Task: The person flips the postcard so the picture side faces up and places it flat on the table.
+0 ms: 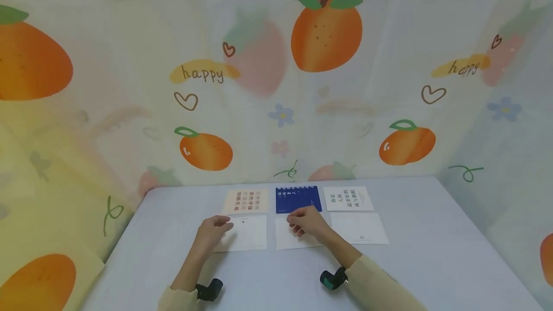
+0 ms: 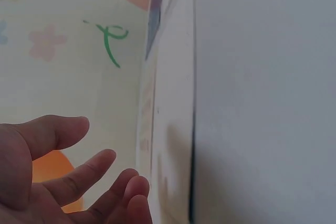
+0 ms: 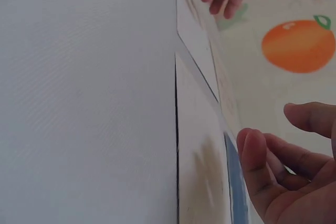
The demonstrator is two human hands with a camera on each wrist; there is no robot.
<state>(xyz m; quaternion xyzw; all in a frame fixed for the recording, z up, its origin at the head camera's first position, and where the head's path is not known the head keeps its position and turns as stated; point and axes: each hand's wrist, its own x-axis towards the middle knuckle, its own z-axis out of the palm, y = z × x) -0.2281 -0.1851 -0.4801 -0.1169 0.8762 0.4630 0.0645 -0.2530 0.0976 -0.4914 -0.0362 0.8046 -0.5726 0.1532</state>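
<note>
Postcards (image 1: 298,199), six, flat on the desk (image 1: 259,282) in two rows of three. Rear: cream card (image 1: 247,201), navy card (image 1: 308,199), white lettered card (image 1: 348,198). Front, mostly blank: L card (image 1: 250,234), ctr card (image 1: 285,237), R card (image 1: 363,228). L grip (image 1: 212,232) over the L card, R grip (image 1: 308,222) over the ctr card; each w/ thumb and fingers parted, loosely bent, holding nothing. Probable faults: (a) thin stock lying flush — little edge to catch, so a pinch may slip or crease it; (b) narrow gaps — a dragging fingertip could skew adj. cards.
</note>
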